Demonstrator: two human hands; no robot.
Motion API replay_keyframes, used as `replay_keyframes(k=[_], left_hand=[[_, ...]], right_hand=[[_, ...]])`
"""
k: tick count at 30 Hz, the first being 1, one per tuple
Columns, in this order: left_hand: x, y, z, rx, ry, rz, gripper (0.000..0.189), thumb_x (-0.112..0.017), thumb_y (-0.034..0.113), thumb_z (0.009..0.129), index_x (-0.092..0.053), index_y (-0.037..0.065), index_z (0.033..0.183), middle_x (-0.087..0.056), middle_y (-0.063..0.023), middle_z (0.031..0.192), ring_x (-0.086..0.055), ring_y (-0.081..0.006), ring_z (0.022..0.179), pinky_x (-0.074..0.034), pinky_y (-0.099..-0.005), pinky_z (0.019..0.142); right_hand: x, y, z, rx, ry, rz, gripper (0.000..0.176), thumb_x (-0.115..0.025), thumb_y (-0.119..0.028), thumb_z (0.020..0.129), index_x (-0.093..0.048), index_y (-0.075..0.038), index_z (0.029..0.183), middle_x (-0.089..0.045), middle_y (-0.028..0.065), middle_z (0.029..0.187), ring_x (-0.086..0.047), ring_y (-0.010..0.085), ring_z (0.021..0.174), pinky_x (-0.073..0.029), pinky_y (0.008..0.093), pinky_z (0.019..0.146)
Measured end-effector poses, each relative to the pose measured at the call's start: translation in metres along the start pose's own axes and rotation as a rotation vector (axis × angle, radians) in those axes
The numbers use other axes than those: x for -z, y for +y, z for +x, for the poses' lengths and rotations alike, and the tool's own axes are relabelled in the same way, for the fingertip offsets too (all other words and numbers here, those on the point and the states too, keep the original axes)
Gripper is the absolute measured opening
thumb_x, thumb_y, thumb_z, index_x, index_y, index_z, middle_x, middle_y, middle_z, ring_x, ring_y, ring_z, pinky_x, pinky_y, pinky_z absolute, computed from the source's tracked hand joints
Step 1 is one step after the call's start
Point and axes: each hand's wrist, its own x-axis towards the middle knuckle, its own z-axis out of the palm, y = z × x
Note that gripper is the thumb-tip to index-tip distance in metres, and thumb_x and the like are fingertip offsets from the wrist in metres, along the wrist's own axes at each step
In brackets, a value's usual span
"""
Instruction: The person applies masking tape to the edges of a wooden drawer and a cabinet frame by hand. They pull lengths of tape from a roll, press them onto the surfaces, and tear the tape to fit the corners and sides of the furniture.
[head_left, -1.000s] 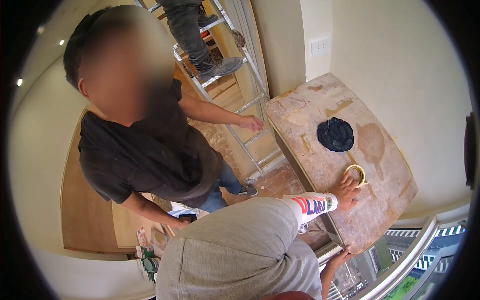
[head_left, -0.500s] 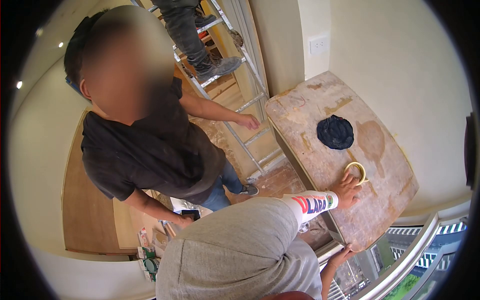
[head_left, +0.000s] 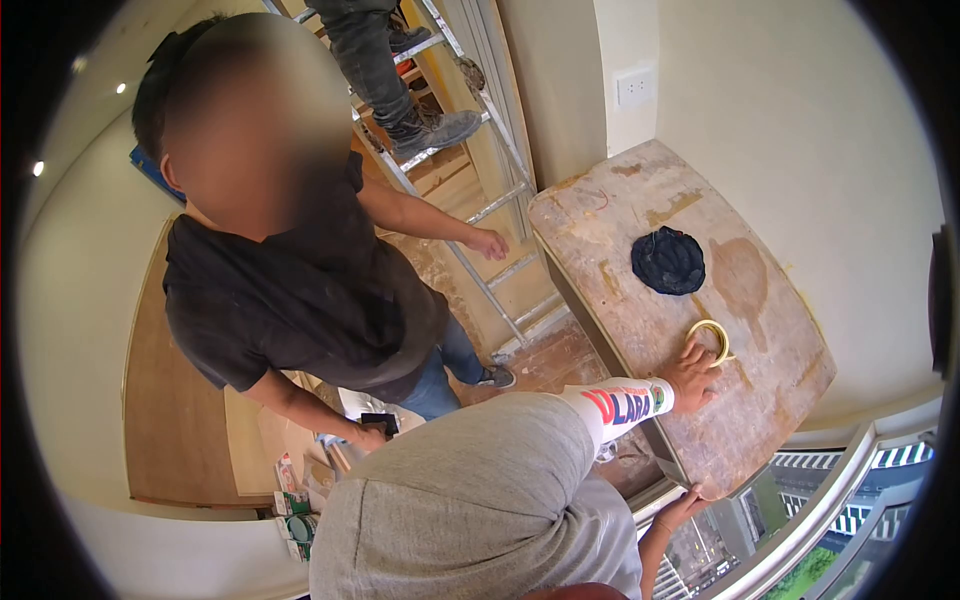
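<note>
My left hand (head_left: 690, 377), below a white printed sleeve, lies palm down with fingers spread on the worn tabletop (head_left: 640, 320). Its fingertips are beside a yellow tape roll (head_left: 709, 340) that stands on edge, apparently touching it. My right hand (head_left: 681, 509) is curled round the near corner edge of the table; part of its fingers is hidden. A crumpled dark round cloth or bag (head_left: 668, 261) lies farther back on the tabletop.
A co-worker (head_left: 300, 290) in a dark shirt stands at left, one hand (head_left: 487, 243) near the table, the other by a black object (head_left: 379, 424). Another person's boots (head_left: 433, 132) are on a metal ladder (head_left: 505, 275). A window (head_left: 850, 490) is at lower right.
The co-worker's head and raised hand have shifted slightly left, and more of the black object shows. My hands keep their places on the table.
</note>
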Motion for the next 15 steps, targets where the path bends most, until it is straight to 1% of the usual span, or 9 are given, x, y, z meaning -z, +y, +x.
replay_keyframes(k=[1, 7, 10, 15], left_hand=[[0.0002, 0.0001, 0.0, 0.001, -0.004, -0.002, 0.055, -0.067, 0.041, 0.087, -0.062, 0.005, 0.128, -0.05, -0.0174, 0.132, -0.037, -0.0362, 0.135, -0.007, -0.0579, 0.123], [-0.0013, -0.0004, 0.0002, 0.003, -0.001, 0.003, 0.054, -0.067, 0.04, 0.087, -0.062, 0.005, 0.128, -0.051, -0.0173, 0.132, -0.038, -0.0359, 0.134, -0.008, -0.0576, 0.123], [-0.0004, -0.0003, 0.0, 0.004, -0.004, 0.004, 0.054, -0.067, 0.04, 0.087, -0.062, 0.006, 0.128, -0.05, -0.0171, 0.132, -0.038, -0.0358, 0.134, -0.008, -0.0577, 0.123], [0.0, 0.0002, 0.001, 0.012, -0.003, 0.008, 0.054, -0.067, 0.041, 0.087, -0.061, 0.006, 0.129, -0.051, -0.0169, 0.133, -0.038, -0.0354, 0.134, -0.008, -0.0579, 0.123]], right_hand=[[-0.0002, 0.0002, -0.0001, 0.001, 0.012, 0.013, 0.077, -0.058, -0.035, 0.101, -0.022, 0.005, 0.156, -0.035, 0.0226, 0.156, -0.039, 0.0298, 0.138, -0.026, 0.0416, 0.118], [0.0029, 0.0034, 0.0011, 0.003, -0.004, -0.019, 0.078, -0.058, -0.035, 0.101, -0.021, 0.004, 0.157, -0.034, 0.0225, 0.157, -0.039, 0.0297, 0.138, -0.026, 0.0413, 0.118], [0.0045, 0.0012, 0.0017, -0.006, -0.031, -0.04, 0.087, -0.058, -0.038, 0.1, -0.01, 0.003, 0.159, -0.027, 0.0267, 0.159, -0.037, 0.0336, 0.141, -0.027, 0.0429, 0.119], [0.005, 0.0027, 0.0032, -0.007, -0.047, -0.014, 0.084, -0.059, -0.037, 0.1, -0.013, 0.003, 0.158, -0.029, 0.0262, 0.158, -0.037, 0.0334, 0.14, -0.026, 0.0438, 0.119]])
